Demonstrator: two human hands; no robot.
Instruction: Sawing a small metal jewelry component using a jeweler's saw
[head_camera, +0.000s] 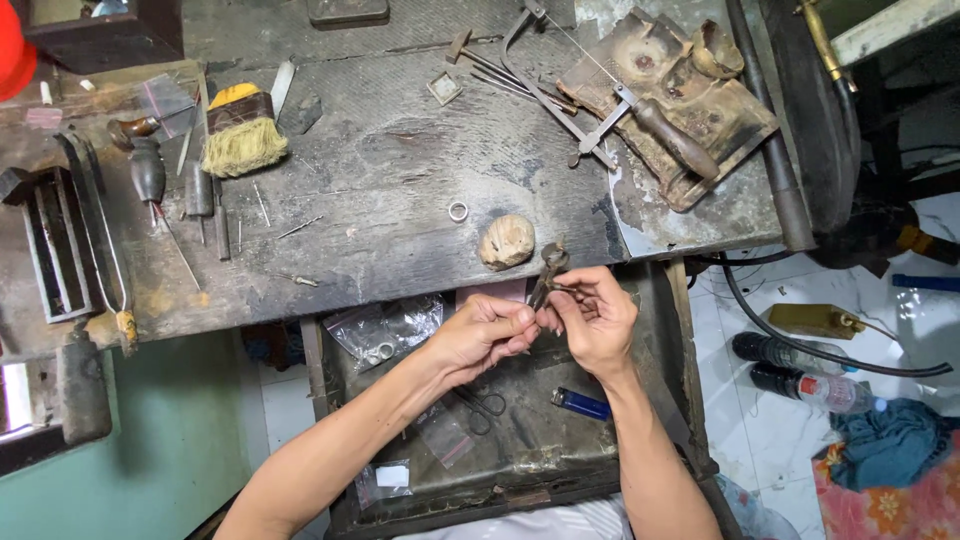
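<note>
Worn dark workbench (400, 180) (daylit) over white tiled floor (740, 400).

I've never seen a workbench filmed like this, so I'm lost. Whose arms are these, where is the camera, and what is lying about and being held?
The single picture comes from a camera worn on a person's head, looking down. The two bare arms are that person's own. The right hand holds small pliers; the left hand pinches something too small to tell at their tip. Behind them is a worn dark workbench with a brush, a small ring, a frame saw and a rounded wooden lump. Below the hands, an open drawer holds scissors, a blue lighter and little plastic bags.
</note>
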